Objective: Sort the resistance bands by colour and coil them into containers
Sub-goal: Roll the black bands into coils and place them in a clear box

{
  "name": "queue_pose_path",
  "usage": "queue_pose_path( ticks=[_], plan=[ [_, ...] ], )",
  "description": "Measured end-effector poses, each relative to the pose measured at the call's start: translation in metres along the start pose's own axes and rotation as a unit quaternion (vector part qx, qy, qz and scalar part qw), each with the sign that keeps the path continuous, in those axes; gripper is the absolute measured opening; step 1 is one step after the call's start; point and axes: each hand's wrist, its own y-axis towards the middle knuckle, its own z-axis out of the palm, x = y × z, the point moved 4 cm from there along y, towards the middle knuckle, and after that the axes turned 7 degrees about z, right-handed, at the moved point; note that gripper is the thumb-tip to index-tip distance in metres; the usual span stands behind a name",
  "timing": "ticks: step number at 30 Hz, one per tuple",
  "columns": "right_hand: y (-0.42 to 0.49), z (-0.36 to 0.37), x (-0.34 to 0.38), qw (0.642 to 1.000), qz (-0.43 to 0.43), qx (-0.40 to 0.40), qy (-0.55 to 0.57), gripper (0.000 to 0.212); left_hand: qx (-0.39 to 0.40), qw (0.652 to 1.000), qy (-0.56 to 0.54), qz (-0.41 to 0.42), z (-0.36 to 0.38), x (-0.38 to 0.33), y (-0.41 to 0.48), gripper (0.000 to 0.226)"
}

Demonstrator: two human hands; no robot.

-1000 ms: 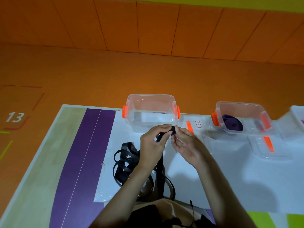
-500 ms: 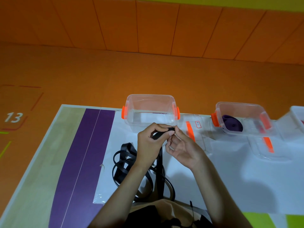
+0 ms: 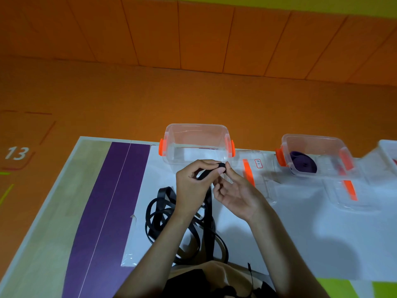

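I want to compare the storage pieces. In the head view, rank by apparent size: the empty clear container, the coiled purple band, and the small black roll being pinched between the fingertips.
1. Empty clear container: largest by far.
2. Coiled purple band: mid-sized, inside the second container.
3. Black roll: smallest, though fingers partly cover it.

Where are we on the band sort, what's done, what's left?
Done: a purple band sits coiled in the right container. In hand: the left hand and right hand pinch the small start of a coil at one end of a black band, in front of the empty container. Left: most of the black bands lie loose in a tangle on the table. A third container is mostly out of frame.
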Motion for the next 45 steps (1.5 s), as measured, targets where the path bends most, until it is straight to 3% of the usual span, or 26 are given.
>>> queue_pose_path(
  ticks=[5, 10, 15, 19, 23, 27, 29, 31, 37, 45],
  plan=[
    [-0.001, 0.001, 0.0, 1.0, -0.014, -0.011, -0.003, 0.02, -0.017, 1.0, 0.02, 0.005, 0.002, 0.004, -0.006, 0.014],
    [-0.005, -0.001, 0.001, 0.998, -0.012, -0.026, -0.051, 0.026, 0.021, 0.997, 0.072, 0.022, 0.0, 0.008, -0.009, 0.03],
    [-0.004, -0.002, 0.005, 0.995, -0.03, -0.039, -0.085, 0.03, 0.019, 0.997, 0.075, 0.007, -0.001, 0.007, -0.007, 0.027],
    [-0.006, -0.003, 0.013, 0.986, -0.093, -0.049, -0.132, 0.022, 0.042, 0.996, 0.082, -0.004, 0.003, 0.003, -0.004, 0.026],
    [-0.012, -0.001, 0.024, 0.945, -0.22, -0.069, -0.231, 0.023, 0.064, 0.994, 0.081, -0.036, 0.006, 0.003, -0.005, 0.026],
    [-0.024, 0.003, 0.035, 0.869, -0.304, -0.107, -0.375, 0.018, 0.088, 0.993, 0.055, -0.06, 0.009, 0.004, -0.004, 0.026],
    [-0.027, 0.003, 0.039, 0.856, -0.334, -0.125, -0.375, 0.018, 0.066, 0.995, 0.03, -0.073, 0.009, 0.003, -0.007, 0.03],
    [-0.028, 0.005, 0.039, 0.866, -0.355, -0.122, -0.332, 0.016, 0.026, 0.996, 0.008, -0.087, 0.008, 0.002, -0.009, 0.033],
    [-0.027, 0.013, 0.026, 0.875, -0.403, -0.115, -0.243, 0.008, -0.014, 0.999, -0.007, -0.051, 0.006, -0.004, -0.008, 0.013],
    [-0.024, 0.005, 0.025, 0.844, -0.389, -0.123, -0.348, 0.011, -0.014, 0.999, 0.006, -0.048, 0.003, -0.007, -0.011, 0.015]
  ],
)
